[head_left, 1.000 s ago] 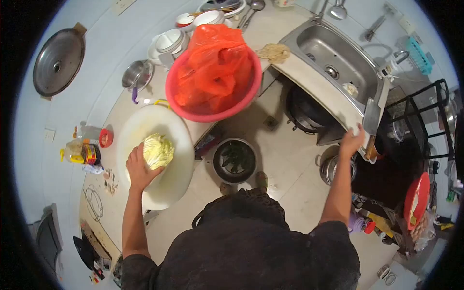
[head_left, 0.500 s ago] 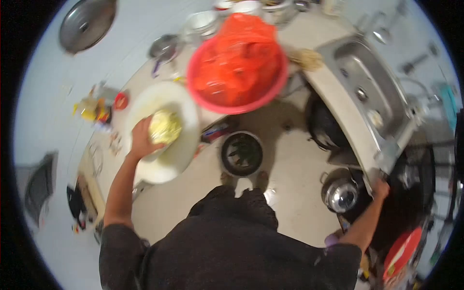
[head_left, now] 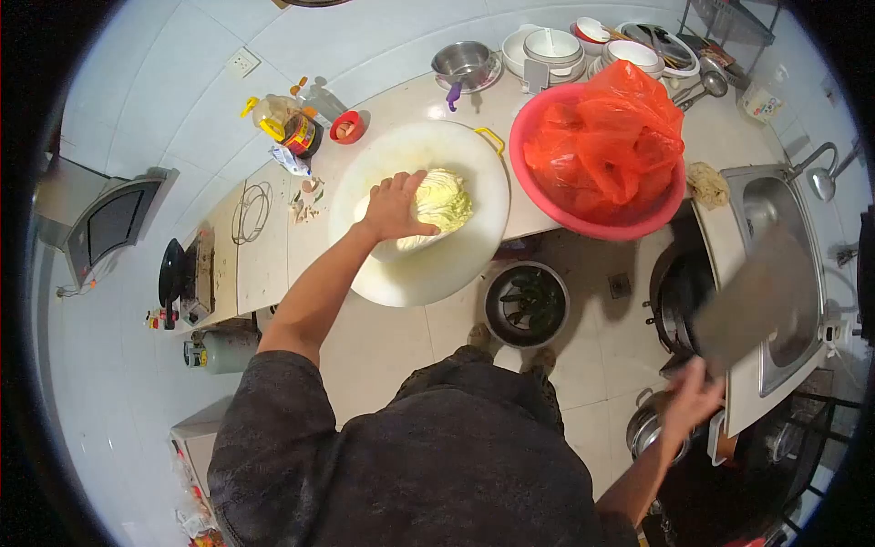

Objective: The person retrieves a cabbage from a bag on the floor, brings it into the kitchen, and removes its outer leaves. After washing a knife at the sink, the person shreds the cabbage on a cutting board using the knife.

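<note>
My left hand (head_left: pixel 398 208) grips the top of a napa cabbage (head_left: pixel 444 202), fingers on one side and thumb on the other. The pale yellow-green cabbage lies on a round white cutting board (head_left: pixel 410 283) with a yellow handle. Off to the right, my right hand (head_left: pixel 694 401) is closed on a cleaver (head_left: pixel 758 296). The wide grey blade is smeared by motion and hangs over the counter edge by the sink.
Right of the board stands a pink basin (head_left: pixel 583 223) holding a red plastic bag (head_left: pixel 602 146). A steel sink (head_left: pixel 814 292) is at the right. On the floor sits a metal bowl (head_left: pixel 524 342) of dark green vegetables. Sauce bottles (head_left: pixel 292 128) and stacked bowls (head_left: pixel 553 47) line the wall.
The view has swung left, so the counter sits further right in the picture. The cleaver has lifted away from the counter's end, in my right hand. My left hand stays on the cabbage.
</note>
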`<state>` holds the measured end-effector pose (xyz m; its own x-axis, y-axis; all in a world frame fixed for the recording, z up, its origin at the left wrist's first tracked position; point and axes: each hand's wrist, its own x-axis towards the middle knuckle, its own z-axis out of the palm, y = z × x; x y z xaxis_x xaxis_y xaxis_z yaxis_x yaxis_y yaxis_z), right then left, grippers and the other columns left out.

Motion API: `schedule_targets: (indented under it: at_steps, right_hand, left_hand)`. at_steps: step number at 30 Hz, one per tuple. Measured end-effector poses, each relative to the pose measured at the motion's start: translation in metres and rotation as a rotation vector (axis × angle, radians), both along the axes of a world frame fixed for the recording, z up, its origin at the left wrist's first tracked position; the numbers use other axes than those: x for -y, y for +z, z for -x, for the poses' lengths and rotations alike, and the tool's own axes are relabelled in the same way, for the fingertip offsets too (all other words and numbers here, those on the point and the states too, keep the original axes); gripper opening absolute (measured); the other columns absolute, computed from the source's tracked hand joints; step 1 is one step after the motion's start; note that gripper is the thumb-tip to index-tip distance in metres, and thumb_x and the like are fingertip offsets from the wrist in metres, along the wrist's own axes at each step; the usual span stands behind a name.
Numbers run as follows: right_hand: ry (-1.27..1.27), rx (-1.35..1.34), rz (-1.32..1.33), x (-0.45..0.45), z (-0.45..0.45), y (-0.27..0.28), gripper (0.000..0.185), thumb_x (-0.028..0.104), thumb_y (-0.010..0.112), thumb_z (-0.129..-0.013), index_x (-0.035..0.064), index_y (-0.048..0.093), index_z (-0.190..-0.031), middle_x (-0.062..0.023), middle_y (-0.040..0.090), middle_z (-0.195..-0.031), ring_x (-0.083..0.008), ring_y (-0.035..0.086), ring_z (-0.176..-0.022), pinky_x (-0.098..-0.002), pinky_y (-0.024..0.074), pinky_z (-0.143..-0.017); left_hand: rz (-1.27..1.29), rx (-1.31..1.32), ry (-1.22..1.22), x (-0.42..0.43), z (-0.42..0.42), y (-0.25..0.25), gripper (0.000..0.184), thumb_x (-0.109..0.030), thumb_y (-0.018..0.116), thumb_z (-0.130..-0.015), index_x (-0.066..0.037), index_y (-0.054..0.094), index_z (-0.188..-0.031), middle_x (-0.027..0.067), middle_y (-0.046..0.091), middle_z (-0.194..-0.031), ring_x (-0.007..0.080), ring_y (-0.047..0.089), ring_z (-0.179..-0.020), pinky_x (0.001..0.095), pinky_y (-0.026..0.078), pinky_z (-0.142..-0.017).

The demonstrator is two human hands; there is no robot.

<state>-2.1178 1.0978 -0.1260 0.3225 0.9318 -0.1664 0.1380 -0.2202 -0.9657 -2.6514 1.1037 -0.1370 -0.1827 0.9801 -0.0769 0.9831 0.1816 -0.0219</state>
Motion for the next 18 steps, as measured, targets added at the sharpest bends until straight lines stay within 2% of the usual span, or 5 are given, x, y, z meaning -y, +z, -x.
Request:
schedule_targets:
  at_steps: [2, 3, 5, 7, 18]
  right_hand:
    - [0.276, 0.148, 0.151, -0.002, 0.053, -0.016, 0.036, 0.015, 0.058, -0.091, 0.0001, 0.049, -0.123, -0.0066, 0.061, -0.074, -0.0143, 0.060, -0.065, -0.0292, 0.0496, -0.059]
    - [0.441, 0.474, -0.354, -0.002, 0.084, -0.039, 0.037, 0.016, 0.059, -0.090, 0.0006, 0.050, -0.122, -0.0173, 0.066, -0.094, -0.0248, 0.066, -0.082, -0.0358, 0.0520, -0.074]
    - [0.642, 0.151, -0.057, 0.005, 0.151, -0.030, 0.036, 0.014, 0.057, -0.091, 0.0017, 0.050, -0.123, -0.0242, 0.062, -0.112, -0.0337, 0.065, -0.099, -0.0403, 0.0501, -0.085]
    - [0.718, 0.248, -0.352, 0.006, 0.200, -0.045, 0.036, 0.012, 0.055, -0.090, 0.0023, 0.049, -0.125, -0.0240, 0.062, -0.110, -0.0390, 0.063, -0.099, -0.0423, 0.0507, -0.084]
    - [0.965, 0.275, -0.218, -0.020, 0.298, -0.051, 0.034, 0.017, 0.052, -0.090, 0.0022, 0.042, -0.119, -0.0302, 0.061, -0.095, -0.0464, 0.060, -0.086, -0.0534, 0.0479, -0.072]
  left_hand:
    - [-0.036, -0.032, 0.029, 0.002, -0.004, -0.002, 0.107, -0.060, 0.079, -0.056, -0.015, 0.033, -0.141, 0.0171, 0.047, -0.125, 0.0396, 0.049, -0.112, 0.0530, 0.040, -0.091]
    - [-0.041, -0.024, 0.041, 0.003, -0.006, -0.002, 0.106, -0.060, 0.079, -0.056, -0.015, 0.034, -0.141, 0.0168, 0.048, -0.124, 0.0393, 0.049, -0.111, 0.0531, 0.040, -0.090]
    - [-0.044, -0.011, 0.062, 0.004, -0.009, 0.001, 0.105, -0.059, 0.079, -0.056, -0.015, 0.034, -0.140, 0.0162, 0.048, -0.123, 0.0386, 0.050, -0.109, 0.0533, 0.041, -0.089]
    - [-0.098, -0.041, 0.048, 0.005, -0.007, -0.005, 0.104, -0.059, 0.080, -0.056, -0.015, 0.035, -0.139, 0.0147, 0.048, -0.121, 0.0374, 0.051, -0.107, 0.0521, 0.042, -0.087]
    - [-0.171, -0.106, 0.031, 0.007, -0.011, -0.017, 0.106, -0.059, 0.079, -0.053, -0.013, 0.037, -0.139, 0.0162, 0.045, -0.122, 0.0362, 0.049, -0.105, 0.0497, 0.039, -0.086]
